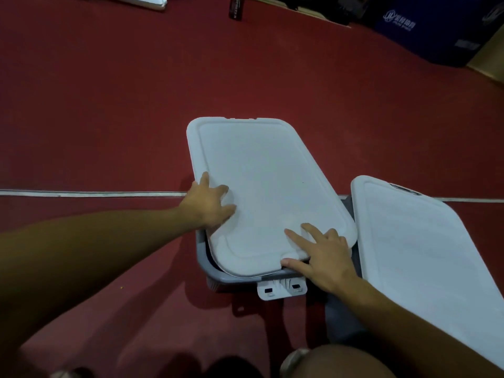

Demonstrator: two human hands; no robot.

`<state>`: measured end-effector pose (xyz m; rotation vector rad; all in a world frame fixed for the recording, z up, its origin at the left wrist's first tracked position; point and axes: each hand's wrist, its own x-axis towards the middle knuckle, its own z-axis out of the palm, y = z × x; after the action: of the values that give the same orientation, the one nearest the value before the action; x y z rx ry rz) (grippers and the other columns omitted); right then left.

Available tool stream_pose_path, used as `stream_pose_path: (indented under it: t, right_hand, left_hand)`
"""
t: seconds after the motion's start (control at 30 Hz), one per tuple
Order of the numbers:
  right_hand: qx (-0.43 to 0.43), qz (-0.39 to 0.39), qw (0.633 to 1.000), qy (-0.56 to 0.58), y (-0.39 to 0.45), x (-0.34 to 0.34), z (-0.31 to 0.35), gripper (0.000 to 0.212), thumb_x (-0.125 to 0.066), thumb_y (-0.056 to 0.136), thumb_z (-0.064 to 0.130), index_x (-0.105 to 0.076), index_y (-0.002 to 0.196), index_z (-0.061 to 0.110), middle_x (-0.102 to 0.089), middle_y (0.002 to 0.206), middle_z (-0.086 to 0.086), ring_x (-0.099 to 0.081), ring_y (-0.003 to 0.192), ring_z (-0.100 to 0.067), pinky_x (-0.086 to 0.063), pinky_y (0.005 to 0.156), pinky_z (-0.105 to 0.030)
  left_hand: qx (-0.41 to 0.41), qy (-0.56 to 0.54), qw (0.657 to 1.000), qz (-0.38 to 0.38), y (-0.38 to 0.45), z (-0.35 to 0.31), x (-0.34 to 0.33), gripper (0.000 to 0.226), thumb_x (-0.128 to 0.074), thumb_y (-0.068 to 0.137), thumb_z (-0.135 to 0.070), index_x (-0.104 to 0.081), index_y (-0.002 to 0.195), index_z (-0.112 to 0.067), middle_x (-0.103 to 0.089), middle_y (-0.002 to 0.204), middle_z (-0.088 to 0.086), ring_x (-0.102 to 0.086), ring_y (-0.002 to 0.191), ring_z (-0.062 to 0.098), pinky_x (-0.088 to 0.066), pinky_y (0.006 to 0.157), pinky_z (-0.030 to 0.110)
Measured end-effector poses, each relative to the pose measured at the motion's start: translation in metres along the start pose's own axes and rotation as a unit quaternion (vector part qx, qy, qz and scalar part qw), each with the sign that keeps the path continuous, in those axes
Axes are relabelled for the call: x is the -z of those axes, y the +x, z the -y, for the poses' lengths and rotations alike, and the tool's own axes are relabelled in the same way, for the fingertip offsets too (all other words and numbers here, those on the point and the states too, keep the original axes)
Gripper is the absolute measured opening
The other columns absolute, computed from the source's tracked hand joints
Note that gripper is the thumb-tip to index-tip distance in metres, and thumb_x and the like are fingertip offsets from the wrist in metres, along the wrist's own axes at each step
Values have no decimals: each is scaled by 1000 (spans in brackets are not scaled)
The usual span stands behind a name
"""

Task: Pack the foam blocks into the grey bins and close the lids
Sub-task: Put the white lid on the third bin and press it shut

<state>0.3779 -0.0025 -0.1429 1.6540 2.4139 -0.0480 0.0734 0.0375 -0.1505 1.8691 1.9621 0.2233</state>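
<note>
Knee (pixel 335 362) at the bottom edge, nearest the lens; a person crouches over the work on a red floor (pixel 109 105).

Landmark: the grey bin (pixel 218 274), just beyond the knee. Only its near rim and left corner show, under a white lid (pixel 267 186). Lid is skewed on the bin: long axis runs from near-right to far-left, far end pointing away from the camera and overhanging the floor, near edge lying inside the bin's near rim. Not seated. Whether foam blocks are inside cannot be told; the lid hides the interior.

Right of the bin, touching or nearly so, a second white lid (pixel 425 255) covers what looks like another bin, long axis roughly parallel, appearing to sit closed.

Left hand (pixel 210 205) rests on the lid's left edge, fingers spread and fairly straight, pressing flat, thumb on the rim; nothing gripped. Right hand (pixel 321 257) is on the lid's near-right corner, index and middle fingers extended on top, thumb tucked at the lid's near edge, a light hold rather than a full grasp.

A white latch (pixel 282 289) hangs open off the bin's near wall, below the lid's edge.

Step in hand, by judgement: closing this bin. Next move likely calls for turning the lid square to the rim, pressing it down all round, then swinging the latch up.
</note>
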Motion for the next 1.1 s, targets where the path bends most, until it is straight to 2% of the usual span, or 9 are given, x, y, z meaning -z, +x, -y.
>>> stream_pose_path:
  t: [0.13,0.3,0.43,0.53,0.77,0.83,0.93,1.03,1.1]
  right_hand:
    - [35,-27,999,-15,-10,-15,-8,79,-27,75,90,-10,146,60,-24,159,10,-40,114,-24,-35,96,-38]
    - [74,-98,992,9,-16,-32,-16,69,-39,81,76,-30,145,51,-46,148,5,-47,95,-20,-43,84,-36]
    - [119,-114,985,46,-8,-37,-21,70,-58,84,63,-30,146,50,-38,153,10,-40,107,-18,-39,95,-36]
    - [140,-118,982,52,-2,-40,-22,66,-51,86,63,-32,147,48,-35,155,11,-37,119,-19,-30,99,-36]
    - [143,-141,976,90,-16,-58,-21,56,-45,91,58,-38,145,45,-35,154,13,-40,118,-18,-34,102,-38]
    - [149,-137,975,94,-17,-56,-21,60,-44,91,64,-34,147,45,-32,156,12,-40,122,-20,-35,105,-43]
    - [144,-77,985,62,-18,-53,-20,95,-50,70,87,-21,151,46,-20,161,12,-32,129,-21,-29,111,-44]
    - [136,-74,988,14,-19,-56,-15,111,-68,58,78,-20,152,43,-23,161,8,-36,126,-22,-33,110,-43]
    - [144,-97,985,0,-17,-55,-15,109,-74,60,70,-24,151,39,-30,158,4,-44,121,-24,-40,105,-45]
  left_hand:
    - [16,30,999,26,-9,-8,-12,69,-52,86,-67,-38,143,-30,2,158,15,-16,140,46,-38,109,51]
    - [-3,80,996,49,-11,-13,-11,53,-48,99,-49,-30,148,-42,9,157,14,-11,144,48,-29,115,53]
    - [9,86,996,37,-2,-9,-5,50,-48,100,-46,-38,147,-32,-2,158,17,-25,141,44,-33,114,50]
    - [30,71,997,20,4,3,-5,57,-50,94,-57,-42,138,-22,-5,158,18,-42,129,44,-44,104,51]
    - [19,127,991,35,-19,-2,-21,64,-47,101,-44,-18,154,-24,15,157,22,-22,140,49,-38,110,51]
    - [5,160,986,36,-20,-4,-17,58,-45,102,-41,-21,153,-25,10,155,23,-23,138,50,-39,109,51]
    - [-12,197,979,54,-14,-3,-17,51,-42,103,-42,-29,150,-30,-3,152,20,-21,139,51,-38,109,52]
    - [-6,174,983,65,-11,-5,-16,65,-46,98,-50,-23,153,-24,4,159,18,-18,143,47,-30,114,55]
    - [4,188,980,58,-14,-9,-12,58,-46,101,-46,-27,151,-24,3,157,22,-28,138,49,-36,110,52]
